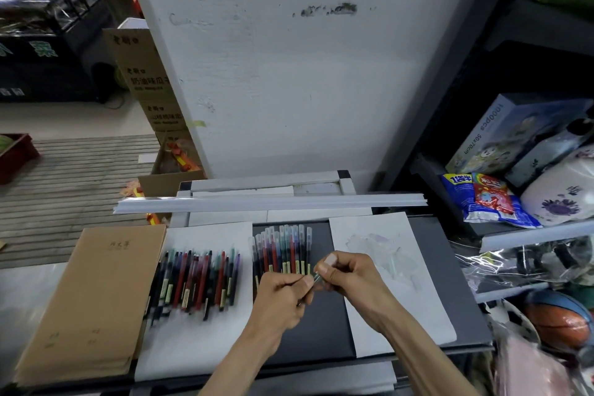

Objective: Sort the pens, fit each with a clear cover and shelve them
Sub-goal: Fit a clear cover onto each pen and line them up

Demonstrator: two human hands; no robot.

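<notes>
The row of coloured pens in clear covers (pixel 283 247) is done; the larger uncovered pile (pixel 196 283) waits. Fingers of left hand (pixel 284 296) and right hand (pixel 348 273) pinch one thin pen (pixel 316 278).

The left forearm (pixel 244 360) and right forearm (pixel 414 341) are raised from the surface's near edge and brought together over its middle. A pen (pixel 317 278) is gripped in the curled left hand (pixel 284 291), its other end pinched by the right hand (pixel 348 273).
</notes>
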